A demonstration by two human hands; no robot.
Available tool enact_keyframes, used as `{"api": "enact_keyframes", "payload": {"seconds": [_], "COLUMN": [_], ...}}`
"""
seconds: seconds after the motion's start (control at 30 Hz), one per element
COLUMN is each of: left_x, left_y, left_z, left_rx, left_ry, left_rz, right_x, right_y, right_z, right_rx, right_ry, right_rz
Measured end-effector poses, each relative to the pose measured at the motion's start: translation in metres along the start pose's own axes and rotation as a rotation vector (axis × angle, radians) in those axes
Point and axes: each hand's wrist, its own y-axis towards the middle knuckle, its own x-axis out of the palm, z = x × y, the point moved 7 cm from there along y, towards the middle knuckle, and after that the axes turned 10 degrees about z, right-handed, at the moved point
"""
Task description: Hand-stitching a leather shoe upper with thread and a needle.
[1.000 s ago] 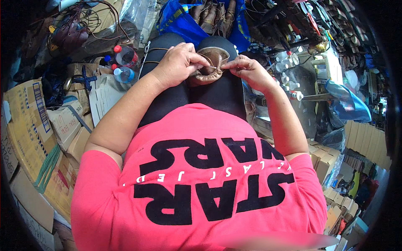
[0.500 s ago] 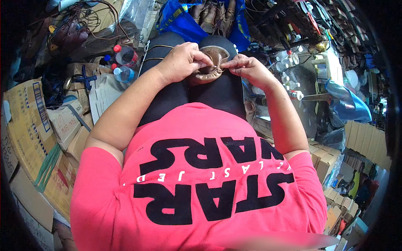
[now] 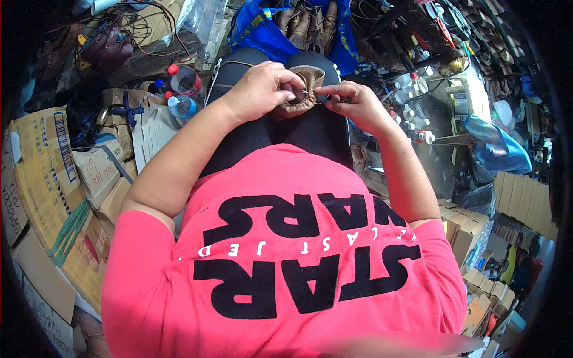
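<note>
A brown leather shoe [image 3: 304,106], its edge gathered and its opening facing up, rests on my dark-trousered thighs between both hands. On its left side my left hand [image 3: 267,89] is closed in a pinch, and a thin, needle-like pale piece shows from its fingertips towards the shoe's middle. From the right comes my right hand [image 3: 352,101], thumb and forefinger pinched together at the shoe's edge. A thin dark piece shows at those fingertips, too small to name surely. A thin strap [image 3: 239,62] crosses my left thigh.
Beyond my knees stands a blue bag [image 3: 262,39] with several brown leather shoes [image 3: 302,27]. Bottles [image 3: 184,80] and cardboard boxes [image 3: 42,167] crowd my left. To the right are small clear bottles [image 3: 412,89], a blue plastic sheet [image 3: 498,143] and stacked cartons [image 3: 525,200].
Both hands stay at the shoe with small finger shifts. The thin pieces at the fingertips show more clearly now. The whole view has shifted slightly.
</note>
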Motion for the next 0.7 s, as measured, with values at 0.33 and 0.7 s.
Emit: {"api": "enact_keyframes", "payload": {"seconds": [0.33,0.7], "left_x": [0.040,0.000], "left_y": [-0.007,-0.001], "left_z": [-0.038,-0.009], "left_rx": [-0.529,-0.148], "left_ry": [-0.447,0.106], "left_rz": [0.015,-0.084], "right_x": [0.013,-0.005], "right_y": [0.010,0.004], "right_z": [0.002,0.027], "right_rx": [0.215,0.124], "right_ry": [0.344,0.428], "right_rz": [0.051,0.106]}}
